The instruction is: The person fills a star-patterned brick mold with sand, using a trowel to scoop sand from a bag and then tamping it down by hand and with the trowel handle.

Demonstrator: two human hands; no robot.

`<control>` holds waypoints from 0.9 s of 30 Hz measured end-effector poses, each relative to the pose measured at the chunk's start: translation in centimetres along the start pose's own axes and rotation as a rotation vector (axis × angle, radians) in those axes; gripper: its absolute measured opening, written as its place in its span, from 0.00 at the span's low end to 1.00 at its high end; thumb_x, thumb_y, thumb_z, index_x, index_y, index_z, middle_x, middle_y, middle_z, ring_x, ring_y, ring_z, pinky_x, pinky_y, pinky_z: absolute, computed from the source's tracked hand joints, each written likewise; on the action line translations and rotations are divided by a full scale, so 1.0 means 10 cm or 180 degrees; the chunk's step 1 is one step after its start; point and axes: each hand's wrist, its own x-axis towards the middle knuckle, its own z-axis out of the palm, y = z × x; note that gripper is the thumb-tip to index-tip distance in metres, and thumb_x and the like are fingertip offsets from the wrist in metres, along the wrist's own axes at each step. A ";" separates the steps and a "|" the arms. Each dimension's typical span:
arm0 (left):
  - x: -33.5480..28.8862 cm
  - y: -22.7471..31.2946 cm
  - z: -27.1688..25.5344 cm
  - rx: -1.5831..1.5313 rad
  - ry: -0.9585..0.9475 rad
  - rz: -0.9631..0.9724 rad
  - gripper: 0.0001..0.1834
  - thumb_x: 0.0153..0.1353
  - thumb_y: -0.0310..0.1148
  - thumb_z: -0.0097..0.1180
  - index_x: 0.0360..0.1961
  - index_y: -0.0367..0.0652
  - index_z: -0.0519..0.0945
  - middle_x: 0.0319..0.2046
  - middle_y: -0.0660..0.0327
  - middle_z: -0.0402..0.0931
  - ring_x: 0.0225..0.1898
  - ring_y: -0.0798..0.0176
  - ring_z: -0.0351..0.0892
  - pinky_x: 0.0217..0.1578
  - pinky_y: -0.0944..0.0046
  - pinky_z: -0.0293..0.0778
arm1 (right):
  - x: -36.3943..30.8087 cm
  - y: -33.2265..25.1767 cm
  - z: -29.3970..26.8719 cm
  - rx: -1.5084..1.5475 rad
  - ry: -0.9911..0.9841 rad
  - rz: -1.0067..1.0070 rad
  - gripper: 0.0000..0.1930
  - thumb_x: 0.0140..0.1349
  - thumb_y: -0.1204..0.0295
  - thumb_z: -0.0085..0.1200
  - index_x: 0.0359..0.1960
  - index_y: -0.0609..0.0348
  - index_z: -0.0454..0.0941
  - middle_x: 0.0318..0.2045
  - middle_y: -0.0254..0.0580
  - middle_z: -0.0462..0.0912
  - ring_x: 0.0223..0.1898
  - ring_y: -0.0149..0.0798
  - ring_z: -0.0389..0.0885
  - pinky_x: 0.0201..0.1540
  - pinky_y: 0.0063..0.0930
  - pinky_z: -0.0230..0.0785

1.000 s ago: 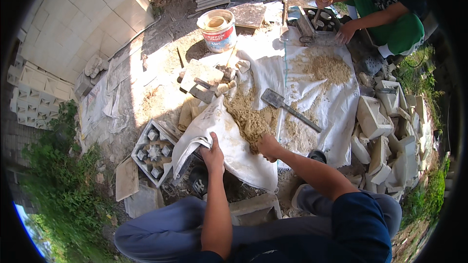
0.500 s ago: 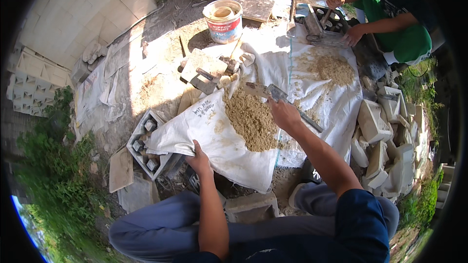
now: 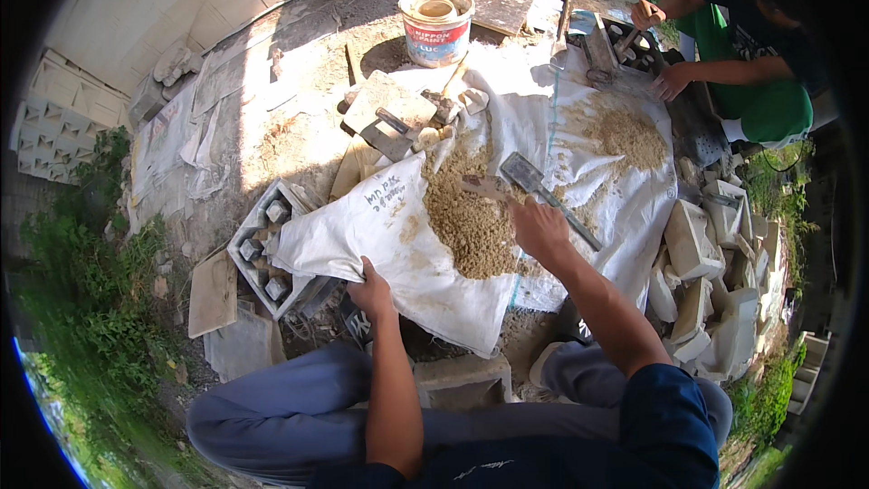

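Note:
My left hand (image 3: 369, 294) is closed on the near edge of a white woven sack (image 3: 380, 240), pulling it up at a slant. A heap of damp sandy mix (image 3: 466, 231) lies on the sack. My right hand (image 3: 540, 231) grips a trowel, its handle hidden in the fist. The flat, dirt-coated trowel blade (image 3: 486, 186) points left over the upper part of the heap. Just beyond that hand, a long grey metal bar (image 3: 552, 201) rests on the sheet. Left of the sack, an angular mould with several pegs (image 3: 274, 249) is partly covered by it.
A paint bucket (image 3: 436, 32) stands beyond a square board with a handle (image 3: 391, 115). At far right a co-worker's hands (image 3: 672, 80) work at another mould (image 3: 611, 50), near a second sand pile (image 3: 631, 138). Pale cast blocks (image 3: 697, 240) are stacked at right.
The trowel blade has moved down and closer over the sand heap, away from the metal bar's end. My left hand keeps its hold on the sack. The whole view has shifted slightly.

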 end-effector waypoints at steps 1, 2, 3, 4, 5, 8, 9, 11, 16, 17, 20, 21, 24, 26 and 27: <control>0.00 -0.03 -0.01 0.0028 0.0036 0.0038 0.26 0.68 0.41 0.60 0.51 0.22 0.78 0.49 0.39 0.82 0.50 0.43 0.83 0.50 0.51 0.74 | 0.03 -0.01 -0.07 -0.0238 0.0132 -0.0041 0.24 0.68 0.67 0.52 0.66 0.53 0.70 0.33 0.57 0.85 0.38 0.59 0.85 0.41 0.50 0.77; 0.00 -0.06 -0.04 0.0063 0.0086 0.0073 0.26 0.67 0.41 0.60 0.50 0.22 0.79 0.48 0.39 0.82 0.50 0.43 0.83 0.49 0.51 0.74 | 0.05 -0.06 -0.09 0.0056 0.0168 -0.0048 0.21 0.68 0.66 0.53 0.62 0.56 0.74 0.33 0.57 0.85 0.40 0.59 0.85 0.42 0.49 0.77; -0.01 -0.05 -0.01 0.0080 0.0100 0.0013 0.26 0.68 0.41 0.60 0.50 0.22 0.79 0.48 0.39 0.82 0.50 0.42 0.83 0.49 0.51 0.74 | 0.09 0.01 0.00 0.0018 0.0165 -0.0029 0.21 0.68 0.66 0.53 0.62 0.56 0.74 0.33 0.57 0.85 0.40 0.59 0.85 0.42 0.49 0.77; -0.03 -0.03 0.03 0.0092 0.0109 -0.0041 0.25 0.68 0.40 0.60 0.50 0.22 0.79 0.49 0.39 0.82 0.50 0.42 0.82 0.49 0.52 0.74 | 0.14 0.11 0.16 0.0528 0.0091 -0.0171 0.17 0.68 0.66 0.53 0.56 0.58 0.78 0.32 0.56 0.85 0.39 0.59 0.85 0.42 0.49 0.76; -0.02 -0.03 0.04 0.0079 0.0119 -0.0053 0.25 0.68 0.40 0.60 0.50 0.22 0.79 0.49 0.39 0.82 0.50 0.42 0.82 0.49 0.52 0.74 | 0.17 0.15 0.29 0.1058 0.0005 -0.0343 0.14 0.68 0.65 0.53 0.50 0.59 0.81 0.32 0.55 0.85 0.39 0.58 0.85 0.42 0.48 0.76; 0.02 -0.07 -0.01 0.0079 0.0049 -0.0033 0.24 0.68 0.39 0.59 0.50 0.23 0.79 0.48 0.38 0.82 0.50 0.41 0.82 0.49 0.52 0.74 | 0.13 0.12 0.45 0.1095 -0.0404 -0.0127 0.13 0.69 0.63 0.51 0.39 0.58 0.83 0.32 0.56 0.85 0.36 0.57 0.85 0.41 0.48 0.75; 0.03 -0.08 0.00 0.0027 0.0046 0.0049 0.24 0.68 0.39 0.59 0.50 0.23 0.79 0.48 0.38 0.82 0.50 0.41 0.82 0.49 0.52 0.74 | 0.14 0.12 0.50 0.1172 -0.0387 -0.0110 0.13 0.69 0.63 0.49 0.39 0.59 0.83 0.32 0.56 0.85 0.35 0.56 0.85 0.40 0.47 0.75; -0.05 -0.09 0.02 -0.0012 0.0009 0.0090 0.24 0.68 0.38 0.59 0.50 0.22 0.78 0.48 0.38 0.82 0.50 0.41 0.82 0.49 0.52 0.74 | 0.28 0.08 0.46 0.1261 -0.0348 0.0037 0.13 0.68 0.65 0.49 0.39 0.59 0.83 0.30 0.54 0.84 0.34 0.54 0.84 0.39 0.46 0.74; -0.03 -0.08 -0.02 0.0299 0.0093 -0.0040 0.23 0.67 0.38 0.59 0.49 0.22 0.79 0.47 0.38 0.82 0.49 0.41 0.83 0.48 0.51 0.75 | 0.46 -0.03 0.21 0.0625 -0.0140 0.0179 0.12 0.67 0.66 0.50 0.38 0.60 0.83 0.31 0.61 0.84 0.33 0.58 0.84 0.37 0.49 0.74; -0.02 -0.10 -0.04 0.0403 0.0108 -0.0067 0.23 0.67 0.38 0.59 0.48 0.22 0.79 0.46 0.38 0.82 0.48 0.40 0.83 0.48 0.51 0.75 | 0.44 0.01 0.14 0.0468 0.0055 0.0186 0.12 0.68 0.66 0.50 0.38 0.60 0.84 0.32 0.62 0.84 0.35 0.58 0.85 0.38 0.48 0.75; -0.05 -0.07 -0.02 0.0365 0.0169 -0.0093 0.23 0.67 0.37 0.59 0.48 0.21 0.79 0.45 0.37 0.83 0.48 0.40 0.83 0.47 0.51 0.75 | 0.19 0.20 -0.03 0.0685 -0.0287 -0.0003 0.13 0.69 0.65 0.50 0.39 0.59 0.84 0.33 0.59 0.85 0.38 0.58 0.85 0.43 0.49 0.75; -0.09 -0.06 0.02 0.0354 0.0164 -0.0120 0.23 0.67 0.37 0.59 0.48 0.21 0.79 0.45 0.37 0.83 0.48 0.40 0.83 0.47 0.51 0.75 | 0.09 0.25 -0.02 0.0662 -0.0536 -0.0101 0.13 0.70 0.64 0.50 0.39 0.59 0.84 0.31 0.57 0.85 0.36 0.58 0.85 0.44 0.50 0.76; -0.09 -0.05 0.05 0.0120 0.0312 -0.0114 0.24 0.67 0.37 0.59 0.48 0.19 0.78 0.46 0.36 0.82 0.49 0.40 0.83 0.48 0.51 0.75 | -0.17 0.14 0.39 0.0931 -0.0485 -0.0271 0.14 0.69 0.60 0.52 0.38 0.57 0.83 0.33 0.59 0.85 0.39 0.61 0.84 0.45 0.50 0.75; -0.08 -0.06 0.03 0.0365 0.0174 -0.0161 0.24 0.67 0.37 0.58 0.48 0.19 0.78 0.47 0.36 0.82 0.49 0.40 0.83 0.48 0.51 0.75 | -0.17 0.12 0.46 0.0684 -0.0510 0.0014 0.14 0.70 0.60 0.49 0.41 0.55 0.83 0.37 0.60 0.85 0.40 0.61 0.84 0.46 0.51 0.75; -0.07 -0.07 0.03 0.0377 0.0182 -0.0162 0.24 0.67 0.37 0.58 0.48 0.19 0.78 0.47 0.36 0.82 0.49 0.40 0.83 0.48 0.51 0.75 | -0.14 0.07 0.42 0.0620 -0.0461 0.0108 0.14 0.69 0.61 0.48 0.42 0.54 0.83 0.37 0.60 0.85 0.41 0.61 0.84 0.46 0.51 0.75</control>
